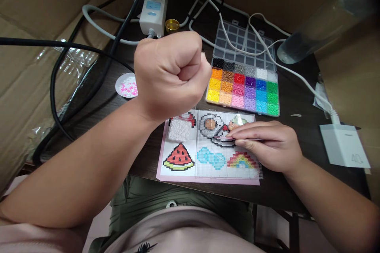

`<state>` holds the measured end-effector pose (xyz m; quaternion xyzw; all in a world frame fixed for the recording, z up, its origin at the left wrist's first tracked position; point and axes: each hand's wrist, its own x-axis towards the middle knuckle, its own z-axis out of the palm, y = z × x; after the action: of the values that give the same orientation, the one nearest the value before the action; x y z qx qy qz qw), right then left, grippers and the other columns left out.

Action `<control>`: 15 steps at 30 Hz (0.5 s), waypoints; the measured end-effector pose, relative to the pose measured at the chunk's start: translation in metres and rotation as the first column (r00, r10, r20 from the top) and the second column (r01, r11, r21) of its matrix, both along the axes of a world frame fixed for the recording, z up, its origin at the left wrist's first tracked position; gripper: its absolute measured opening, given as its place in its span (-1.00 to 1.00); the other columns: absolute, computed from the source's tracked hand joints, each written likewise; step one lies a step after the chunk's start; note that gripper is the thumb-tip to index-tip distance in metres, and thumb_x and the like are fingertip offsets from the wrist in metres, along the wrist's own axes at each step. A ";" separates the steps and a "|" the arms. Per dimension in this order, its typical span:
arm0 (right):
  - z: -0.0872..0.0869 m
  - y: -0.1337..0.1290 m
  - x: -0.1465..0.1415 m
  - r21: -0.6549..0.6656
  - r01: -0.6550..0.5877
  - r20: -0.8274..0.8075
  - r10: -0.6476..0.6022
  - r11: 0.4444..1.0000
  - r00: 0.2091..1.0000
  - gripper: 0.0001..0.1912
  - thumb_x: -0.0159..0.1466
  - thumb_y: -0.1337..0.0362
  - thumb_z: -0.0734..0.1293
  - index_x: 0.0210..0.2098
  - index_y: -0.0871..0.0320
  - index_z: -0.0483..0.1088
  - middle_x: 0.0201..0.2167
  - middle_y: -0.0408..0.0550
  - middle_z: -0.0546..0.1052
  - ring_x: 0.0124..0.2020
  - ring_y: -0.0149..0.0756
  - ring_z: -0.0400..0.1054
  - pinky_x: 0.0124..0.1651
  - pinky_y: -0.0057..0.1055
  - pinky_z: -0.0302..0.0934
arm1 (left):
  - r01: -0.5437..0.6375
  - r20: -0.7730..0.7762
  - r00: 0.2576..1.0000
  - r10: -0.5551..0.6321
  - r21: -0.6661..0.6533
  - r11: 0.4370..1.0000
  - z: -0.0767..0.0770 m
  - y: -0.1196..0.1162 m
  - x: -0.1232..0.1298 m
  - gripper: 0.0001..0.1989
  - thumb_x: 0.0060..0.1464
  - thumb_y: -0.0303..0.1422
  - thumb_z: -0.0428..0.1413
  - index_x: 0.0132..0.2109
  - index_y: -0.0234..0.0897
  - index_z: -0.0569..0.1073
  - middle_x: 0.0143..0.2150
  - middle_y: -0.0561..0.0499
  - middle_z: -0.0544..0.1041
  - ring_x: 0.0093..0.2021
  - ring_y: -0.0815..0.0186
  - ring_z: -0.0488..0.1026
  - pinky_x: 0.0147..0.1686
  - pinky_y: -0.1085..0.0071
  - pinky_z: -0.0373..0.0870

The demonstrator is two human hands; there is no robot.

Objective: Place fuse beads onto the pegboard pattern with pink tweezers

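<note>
My left hand (172, 73) is raised in a closed fist above the table, nearest the camera, with nothing showing from it. My right hand (270, 144) pinches thin tweezers (230, 138), their tips low over a clear pegboard (212, 173). Under the tips is a black-outlined bead figure (222, 142) with a little red in it. Beneath the pegboard lies a pattern sheet (178, 158) with a watermelon slice, a blue bow and a rainbow. A small clear box of white beads (179, 129) rests on the sheet's left part, below my left fist.
A bead case (243, 87) with many colours lies behind the board, its clear lid (245, 41) open. A white dish (126, 85) holds pink and white beads. Around stand a power strip (152, 12), a gold cup (172, 25), a charger (344, 144), a clear cylinder (308, 31) and loose cables.
</note>
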<state>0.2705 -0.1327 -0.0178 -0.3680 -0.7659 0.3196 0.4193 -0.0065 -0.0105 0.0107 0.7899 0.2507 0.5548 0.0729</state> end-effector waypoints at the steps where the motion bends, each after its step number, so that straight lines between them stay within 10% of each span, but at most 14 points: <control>1: 0.000 0.000 0.000 -0.004 0.002 0.002 -0.002 1.000 1.000 -0.61 0.43 0.55 0.70 0.02 -0.12 0.95 -0.10 -0.09 0.95 -0.14 -0.07 0.95 0.09 -0.30 0.89 | 0.005 0.002 1.000 -0.005 0.003 1.000 -0.001 0.001 0.000 -0.43 0.48 -0.63 0.15 -0.29 -0.19 -0.09 -0.34 0.14 -0.01 -0.34 0.59 0.68 -0.24 0.54 0.56; 15: 0.002 0.002 -0.002 -0.023 0.006 0.014 -0.006 1.000 1.000 -0.73 0.46 0.46 0.71 -0.07 -0.11 0.95 -0.14 -0.08 0.94 -0.19 -0.07 0.94 0.03 -0.28 0.89 | 0.036 0.046 0.998 -0.039 0.061 0.997 -0.002 0.007 0.002 -0.41 0.38 -0.70 0.20 -0.29 -0.20 -0.08 -0.38 0.14 -0.08 -0.53 0.68 0.19 -0.49 0.52 0.00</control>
<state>0.2681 -0.1311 -0.0161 -0.3775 -0.7638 0.3247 0.4106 -0.0040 -0.0030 0.0085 0.7831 0.2171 0.5791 0.0653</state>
